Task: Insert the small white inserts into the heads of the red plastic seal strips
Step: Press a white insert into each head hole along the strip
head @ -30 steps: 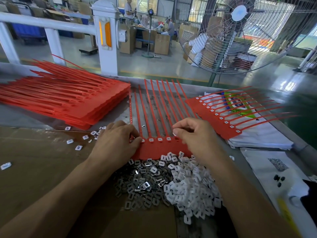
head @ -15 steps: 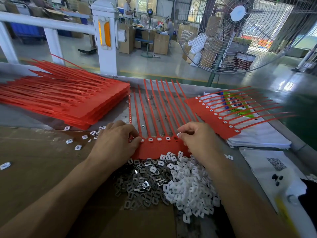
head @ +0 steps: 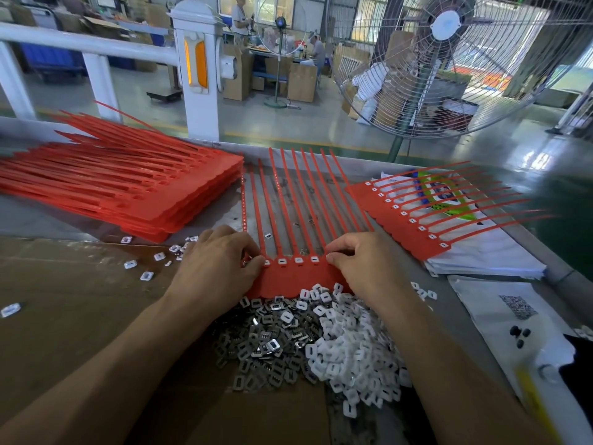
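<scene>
Two hands work a comb of red seal strips (head: pixel 288 277) lying flat on the surface (head: pixel 475 277), its tails fanning away from the person. The left hand (head: pixel 218 261) rests on the comb's left end, fingers curled with the tips pressed at the head row; whether they pinch an insert cannot be told. The right hand (head: pixel 362 264) sits on the comb's right end, thumb and forefinger pinched together at a head there, and anything held between them is hidden. Between the two hands, four heads show white inserts (head: pixel 298 260) already seated. Just below both wrists spreads a heap of loose white inserts (head: pixel 353 342), mixed on its left side with small metal clips (head: pixel 256 342). Beyond the left hand, a thick stack of unfilled red strips (head: pixel 128 194) lies with a few stray inserts (head: pixel 146 276) scattered on brown cardboard (head: pixel 64 309) near it. Beyond the right hand, a filled comb (head: pixel 410 226) rests on a pile of white printed bags (head: pixel 487 258). Farther off stands a large floor fan (head: pixel 446 59).
</scene>
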`<state>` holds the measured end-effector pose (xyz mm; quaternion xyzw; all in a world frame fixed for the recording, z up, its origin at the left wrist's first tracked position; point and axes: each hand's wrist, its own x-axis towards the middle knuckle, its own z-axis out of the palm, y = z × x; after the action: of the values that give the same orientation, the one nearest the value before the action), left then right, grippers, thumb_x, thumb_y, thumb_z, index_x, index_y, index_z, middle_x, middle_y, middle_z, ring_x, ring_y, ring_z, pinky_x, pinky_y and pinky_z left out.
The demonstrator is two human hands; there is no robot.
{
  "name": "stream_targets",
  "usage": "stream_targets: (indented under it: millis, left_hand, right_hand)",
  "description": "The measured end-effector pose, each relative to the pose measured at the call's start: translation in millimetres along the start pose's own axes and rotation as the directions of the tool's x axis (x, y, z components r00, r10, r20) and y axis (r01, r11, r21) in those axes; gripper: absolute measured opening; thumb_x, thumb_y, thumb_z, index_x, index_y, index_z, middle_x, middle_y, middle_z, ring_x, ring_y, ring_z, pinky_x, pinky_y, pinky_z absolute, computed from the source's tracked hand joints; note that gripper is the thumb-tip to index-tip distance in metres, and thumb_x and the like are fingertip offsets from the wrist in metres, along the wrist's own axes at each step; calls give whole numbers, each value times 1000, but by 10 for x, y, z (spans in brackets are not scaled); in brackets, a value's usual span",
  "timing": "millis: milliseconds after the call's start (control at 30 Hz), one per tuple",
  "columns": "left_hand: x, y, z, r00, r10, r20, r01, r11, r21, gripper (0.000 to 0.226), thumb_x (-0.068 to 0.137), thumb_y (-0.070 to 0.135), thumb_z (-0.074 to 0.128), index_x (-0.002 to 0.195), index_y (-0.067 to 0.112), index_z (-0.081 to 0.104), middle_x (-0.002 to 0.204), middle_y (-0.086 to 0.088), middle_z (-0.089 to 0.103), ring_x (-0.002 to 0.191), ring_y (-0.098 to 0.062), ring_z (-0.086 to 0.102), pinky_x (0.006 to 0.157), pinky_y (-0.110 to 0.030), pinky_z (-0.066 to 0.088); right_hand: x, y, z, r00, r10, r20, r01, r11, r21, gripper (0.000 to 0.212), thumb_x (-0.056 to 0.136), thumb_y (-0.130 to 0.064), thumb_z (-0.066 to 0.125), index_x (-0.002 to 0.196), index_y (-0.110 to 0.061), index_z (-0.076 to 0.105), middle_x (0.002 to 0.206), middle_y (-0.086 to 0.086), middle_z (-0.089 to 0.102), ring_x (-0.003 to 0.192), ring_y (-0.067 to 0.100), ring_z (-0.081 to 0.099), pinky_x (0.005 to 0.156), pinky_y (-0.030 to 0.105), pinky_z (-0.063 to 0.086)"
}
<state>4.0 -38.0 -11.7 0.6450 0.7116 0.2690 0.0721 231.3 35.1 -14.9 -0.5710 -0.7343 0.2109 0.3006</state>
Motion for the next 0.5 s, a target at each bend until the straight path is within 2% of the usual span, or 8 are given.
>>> stream_targets:
  millis: [167, 233, 333, 400, 500]
  left_hand:
    - [3, 3, 1, 1000, 2, 1, -2, 1000, -4, 16, 92, 49, 63, 100, 36, 68, 108, 11, 55, 110, -14, 48, 103, -44, 41]
    - [5, 6, -1, 1000, 1, 2, -1, 1000, -6, 16, 92, 49, 62, 100, 36, 68, 109, 11, 56, 111, -14, 48, 103, -44, 41]
    - [7, 6, 3, 1000, -1, -7, 1, 1000, -11, 15, 92, 47, 63, 100, 35, 69, 108, 10, 56, 112, -15, 48, 103, -44, 40]
    - [8, 7, 7, 1000, -3, -9, 3, 1000, -13, 15, 92, 46, 63, 100, 35, 69, 108, 10, 56, 112, -15, 48, 103, -44, 40]
    - [8, 3, 11, 1000, -2, -11, 1, 1000, -19, 15, 92, 46, 64, 99, 35, 69, 108, 10, 56, 111, -15, 48, 103, -45, 40]
  right_hand:
    - [5, 0, 1, 1000, -3, 26, 4, 999, -33, 19, 97, -19, 71, 114, -21, 79, 114, -9, 75, 78, -11, 57, 72, 3, 40]
    - [-5, -6, -9, 999, -4, 34, 6, 998, -64, 21, 98, -17, 68, 116, -21, 79, 117, -6, 75, 84, -4, 63, 74, 6, 43]
    - [-30, -26, -32, 999, -23, 43, 29, 989, -148, 27, 99, -15, 62, 120, -23, 78, 123, -6, 74, 99, 5, 70, 72, 5, 40]
    - [-41, -45, -67, 997, -16, 79, 30, 983, -182, 31, 99, -16, 60, 123, -26, 76, 123, -7, 75, 87, -1, 70, 63, 6, 42]
    - [-56, -69, -139, 986, 14, 168, 25, 975, -223, 37, 97, -20, 56, 130, -31, 71, 114, -7, 77, 44, -6, 56, 37, 9, 32]
